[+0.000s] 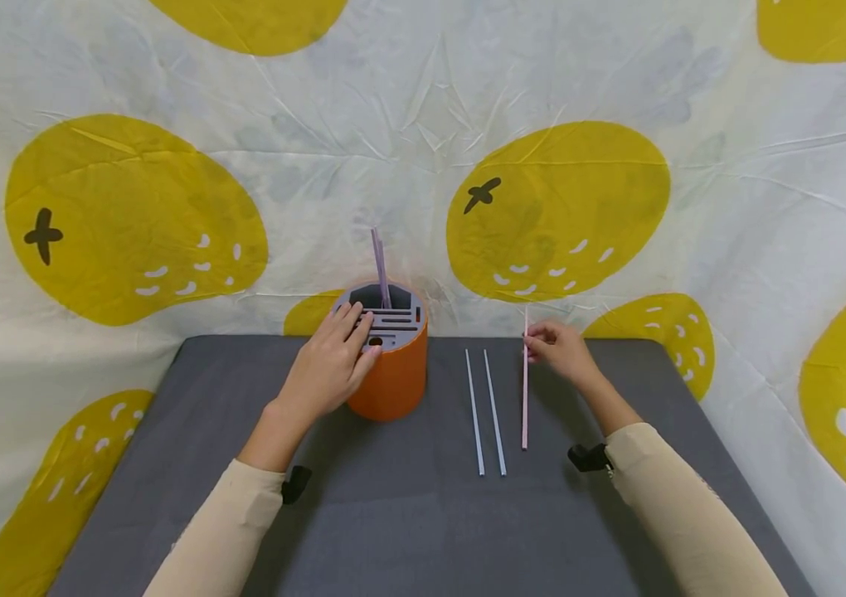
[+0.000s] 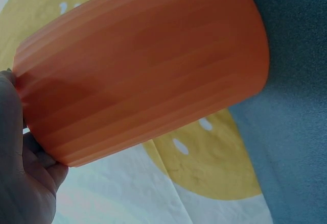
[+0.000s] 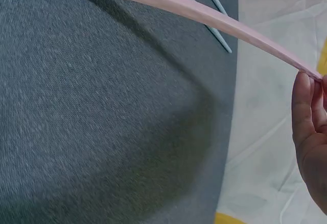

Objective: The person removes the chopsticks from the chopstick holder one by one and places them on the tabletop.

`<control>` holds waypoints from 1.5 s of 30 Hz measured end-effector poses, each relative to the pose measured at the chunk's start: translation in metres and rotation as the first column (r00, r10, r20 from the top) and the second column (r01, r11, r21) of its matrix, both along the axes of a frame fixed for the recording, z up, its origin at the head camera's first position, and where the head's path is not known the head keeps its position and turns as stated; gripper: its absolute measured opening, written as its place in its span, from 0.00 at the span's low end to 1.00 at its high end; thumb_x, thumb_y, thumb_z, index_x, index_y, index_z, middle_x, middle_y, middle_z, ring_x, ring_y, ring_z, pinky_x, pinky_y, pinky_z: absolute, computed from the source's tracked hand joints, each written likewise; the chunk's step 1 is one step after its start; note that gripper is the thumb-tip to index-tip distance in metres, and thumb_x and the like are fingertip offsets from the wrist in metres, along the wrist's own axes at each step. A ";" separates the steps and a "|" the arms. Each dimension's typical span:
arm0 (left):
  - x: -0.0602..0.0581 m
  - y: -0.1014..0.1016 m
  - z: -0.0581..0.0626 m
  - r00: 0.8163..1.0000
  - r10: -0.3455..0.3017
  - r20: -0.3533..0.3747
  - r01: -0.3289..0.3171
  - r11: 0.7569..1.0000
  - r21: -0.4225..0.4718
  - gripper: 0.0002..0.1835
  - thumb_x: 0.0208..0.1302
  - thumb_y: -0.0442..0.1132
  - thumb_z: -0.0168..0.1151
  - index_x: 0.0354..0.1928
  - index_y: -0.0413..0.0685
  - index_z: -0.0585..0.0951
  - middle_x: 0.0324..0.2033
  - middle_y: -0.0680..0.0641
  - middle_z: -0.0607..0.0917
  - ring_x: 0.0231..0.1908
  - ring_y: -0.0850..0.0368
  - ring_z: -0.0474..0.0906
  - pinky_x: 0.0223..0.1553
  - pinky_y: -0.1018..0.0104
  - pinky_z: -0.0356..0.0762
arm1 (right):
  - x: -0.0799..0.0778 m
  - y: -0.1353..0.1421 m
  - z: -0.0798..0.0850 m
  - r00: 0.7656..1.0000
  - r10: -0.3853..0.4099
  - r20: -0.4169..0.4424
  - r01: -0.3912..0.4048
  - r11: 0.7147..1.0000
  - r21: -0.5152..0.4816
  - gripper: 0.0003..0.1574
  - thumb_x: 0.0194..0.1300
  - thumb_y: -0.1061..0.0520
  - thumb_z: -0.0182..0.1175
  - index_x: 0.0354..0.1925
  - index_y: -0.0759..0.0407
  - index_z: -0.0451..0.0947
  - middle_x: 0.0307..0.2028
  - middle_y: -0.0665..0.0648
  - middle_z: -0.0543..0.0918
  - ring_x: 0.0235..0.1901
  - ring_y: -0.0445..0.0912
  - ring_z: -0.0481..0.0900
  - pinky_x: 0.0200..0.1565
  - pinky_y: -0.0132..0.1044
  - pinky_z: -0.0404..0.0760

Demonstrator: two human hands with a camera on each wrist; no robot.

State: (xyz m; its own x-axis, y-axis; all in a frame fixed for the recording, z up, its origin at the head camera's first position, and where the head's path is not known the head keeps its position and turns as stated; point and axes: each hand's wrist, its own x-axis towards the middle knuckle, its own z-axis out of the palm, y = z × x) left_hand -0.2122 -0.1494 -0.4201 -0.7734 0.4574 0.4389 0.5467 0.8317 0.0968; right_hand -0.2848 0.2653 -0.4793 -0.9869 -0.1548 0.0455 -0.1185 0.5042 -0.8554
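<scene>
My left hand (image 1: 329, 356) rests on the grey slotted top of an orange round utensil holder (image 1: 389, 385), its fingers laid over the left part. In the left wrist view the holder's orange side (image 2: 148, 66) fills much of the picture. Several purple chopsticks (image 1: 380, 265) stand in the holder's rear opening. Right of it, my right hand (image 1: 561, 352) pinches a pink chopstick (image 1: 525, 398) near its far end. The right wrist view shows that pink chopstick (image 3: 204, 14) raised at the pinched end. Two pale blue chopsticks (image 1: 474, 414) lie side by side between holder and pink chopstick.
A dark grey cloth (image 1: 408, 531) covers the table. Behind it hangs a white curtain (image 1: 408, 99) printed with yellow fruit shapes, close to the table's far edge. Each wrist carries a small black device (image 1: 589, 458).
</scene>
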 end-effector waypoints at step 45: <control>0.001 0.001 0.000 1.000 0.015 0.018 -0.015 1.000 -0.016 0.32 0.80 0.52 0.51 0.74 0.37 0.69 0.74 0.33 0.69 0.76 0.37 0.63 0.77 0.42 0.59 | 0.006 -0.024 -0.054 0.931 -0.201 0.305 0.202 0.979 0.030 0.14 0.70 0.62 0.67 0.48 0.73 0.84 0.29 0.56 0.85 0.23 0.38 0.82 0.28 0.30 0.87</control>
